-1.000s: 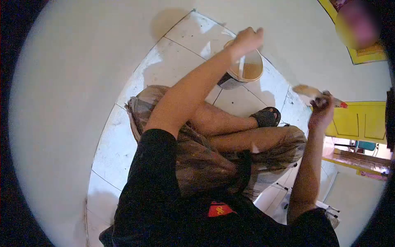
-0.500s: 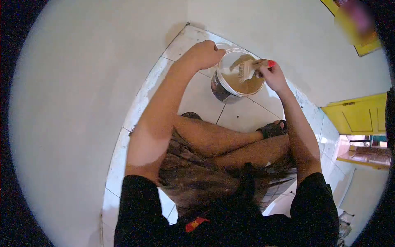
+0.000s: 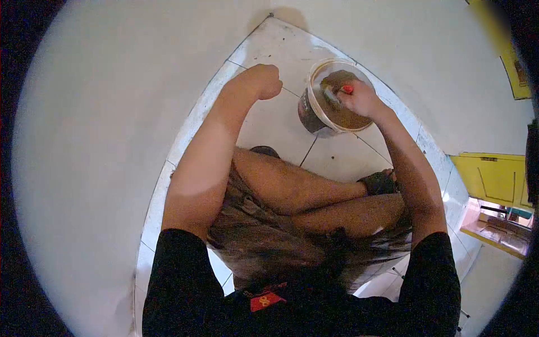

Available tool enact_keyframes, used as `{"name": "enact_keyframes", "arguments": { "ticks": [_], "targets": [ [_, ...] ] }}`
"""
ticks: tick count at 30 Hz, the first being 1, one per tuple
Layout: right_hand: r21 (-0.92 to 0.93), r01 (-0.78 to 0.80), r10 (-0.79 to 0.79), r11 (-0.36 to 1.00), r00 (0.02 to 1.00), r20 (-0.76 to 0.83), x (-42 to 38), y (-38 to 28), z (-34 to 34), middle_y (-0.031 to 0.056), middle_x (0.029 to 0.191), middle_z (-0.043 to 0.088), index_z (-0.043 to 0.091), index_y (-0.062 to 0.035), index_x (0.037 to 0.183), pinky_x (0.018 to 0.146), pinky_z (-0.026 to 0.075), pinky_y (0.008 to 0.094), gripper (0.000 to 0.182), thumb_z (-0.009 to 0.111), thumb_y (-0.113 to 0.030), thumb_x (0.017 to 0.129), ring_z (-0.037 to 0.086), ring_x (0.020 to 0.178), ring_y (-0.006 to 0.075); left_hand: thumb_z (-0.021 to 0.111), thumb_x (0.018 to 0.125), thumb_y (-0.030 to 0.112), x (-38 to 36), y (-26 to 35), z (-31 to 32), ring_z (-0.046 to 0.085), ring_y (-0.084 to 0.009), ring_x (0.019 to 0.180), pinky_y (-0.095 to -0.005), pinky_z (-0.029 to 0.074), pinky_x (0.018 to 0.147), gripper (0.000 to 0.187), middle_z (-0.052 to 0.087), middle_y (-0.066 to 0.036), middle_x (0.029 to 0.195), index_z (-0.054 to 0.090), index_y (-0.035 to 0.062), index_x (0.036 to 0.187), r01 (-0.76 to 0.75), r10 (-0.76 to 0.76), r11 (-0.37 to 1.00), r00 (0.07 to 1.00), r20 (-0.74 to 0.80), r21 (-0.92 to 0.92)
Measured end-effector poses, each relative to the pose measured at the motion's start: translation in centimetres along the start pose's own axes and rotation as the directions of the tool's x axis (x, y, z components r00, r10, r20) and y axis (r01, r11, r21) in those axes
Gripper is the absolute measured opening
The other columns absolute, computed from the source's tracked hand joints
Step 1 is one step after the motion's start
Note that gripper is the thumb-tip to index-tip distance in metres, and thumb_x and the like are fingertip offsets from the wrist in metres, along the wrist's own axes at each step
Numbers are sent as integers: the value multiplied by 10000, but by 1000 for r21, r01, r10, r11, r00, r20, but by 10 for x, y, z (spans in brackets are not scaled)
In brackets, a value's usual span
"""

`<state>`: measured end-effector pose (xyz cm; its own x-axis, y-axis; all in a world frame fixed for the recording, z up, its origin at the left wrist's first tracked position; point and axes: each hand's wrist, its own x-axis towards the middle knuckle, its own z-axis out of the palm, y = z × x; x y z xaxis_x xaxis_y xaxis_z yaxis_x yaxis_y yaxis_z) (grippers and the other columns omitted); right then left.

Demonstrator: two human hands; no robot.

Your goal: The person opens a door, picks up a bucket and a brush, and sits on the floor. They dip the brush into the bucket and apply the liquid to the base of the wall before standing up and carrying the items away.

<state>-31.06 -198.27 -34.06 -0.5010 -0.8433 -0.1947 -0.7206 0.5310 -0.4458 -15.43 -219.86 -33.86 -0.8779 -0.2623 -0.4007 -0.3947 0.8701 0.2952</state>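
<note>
— What's in the bucket (image 3: 307, 109)?

— Brown paint, well up its white walls. It stands on the tiled floor (image 3: 269, 121), in the corner where two pale walls meet, beyond my crossed legs.

— And your hands?

— My right hand (image 3: 359, 100) is over the bucket's mouth, closed around a brush (image 3: 337, 94) with a red-tipped handle, bristles in the paint. My left hand (image 3: 261, 81) is a fist, holding nothing, left of the bucket, apart from it.
</note>
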Motion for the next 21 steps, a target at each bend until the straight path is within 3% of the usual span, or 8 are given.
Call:
{"name": "enact_keyframes", "arguments": {
  "ticks": [2,3,5,8,12,15,19,21],
  "targets": [
    [-155,-87,119,984,970,211,-4,-24,-13,209,853,621,631,-53,870,757,467,433,311,514,-327,782,600,821,360,487,827,287,-2,0,0,597,-379,841,-440,466,771,370,613,-243,903,615,-52,901,6,-7,1000,1000,-1,-25],
    [-162,-83,116,983,972,206,-2,-20,-10,209,853,621,631,-53,870,757,467,433,311,514,-327,782,600,821,360,486,828,292,-3,-1,0,597,-378,838,-444,466,770,375,613,-242,906,612,-48,924,-39,38,999,999,30,9],
    [134,-43,38,990,998,42,-1,-14,-5,203,890,620,627,-54,921,768,464,427,334,503,-333,786,595,853,354,484,830,297,-6,-2,-2,598,-378,834,-447,465,768,382,612,-241,909,609,-44,947,-83,81,996,995,51,33],
    [-103,-90,101,991,990,100,-8,-29,-8,181,936,622,617,-62,977,797,459,409,331,493,-301,785,587,889,342,480,831,304,-4,-4,-2,596,-375,845,-445,460,786,386,613,-231,927,609,-36,961,-83,82,996,992,92,12],
    [-103,-206,220,973,962,162,-14,-41,-22,167,979,618,583,-75,1059,815,457,394,343,502,-262,783,586,916,321,470,834,296,10,-19,11,582,-367,902,-426,448,828,379,609,-211,976,614,-28,969,-114,114,993,993,44,11],
    [304,-10,51,953,991,-127,-34,-38,-29,141,746,630,609,12,889,653,467,325,292,550,-237,748,600,700,206,462,838,292,1,-15,-1,571,-358,940,-415,440,846,374,598,-205,1017,611,-16,988,-94,92,995,993,76,29],
    [286,-139,199,948,961,-190,-59,-24,-26,104,766,632,599,23,938,672,473,295,269,532,-189,787,600,703,178,463,839,294,-2,-17,1,569,-348,949,-407,441,846,378,586,-200,1050,600,-15,1010,-127,128,992,991,30,-21],
    [603,-54,230,796,948,-219,-65,13,-7,97,831,631,588,35,969,690,487,281,256,494,-149,819,600,728,161,445,853,299,-4,-8,-1,571,-347,941,-410,441,841,383,584,-196,1056,591,-19,1010,-70,71,997,997,44,-14]
  ]
}}
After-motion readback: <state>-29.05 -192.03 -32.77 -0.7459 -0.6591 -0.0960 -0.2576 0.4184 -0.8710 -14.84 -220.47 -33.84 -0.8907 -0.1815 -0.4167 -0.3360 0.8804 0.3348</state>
